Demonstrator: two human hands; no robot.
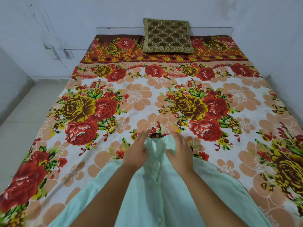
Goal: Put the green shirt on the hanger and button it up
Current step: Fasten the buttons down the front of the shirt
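Both hands [136,150] [181,149] lie open on the green shirt [164,194], hiding most of the hanger [155,135].

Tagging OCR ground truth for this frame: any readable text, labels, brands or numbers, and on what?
None readable.
Green shirt: no tag, label or print in view, only plain buttons.
Bedsheet: floral pattern, no lettering.
Cushion: woven geometric motif, no words.
Wall: cracks and marks only, no signs.
Left hand and right hand lie flat on the shirt near the collar; neither shows any writing.
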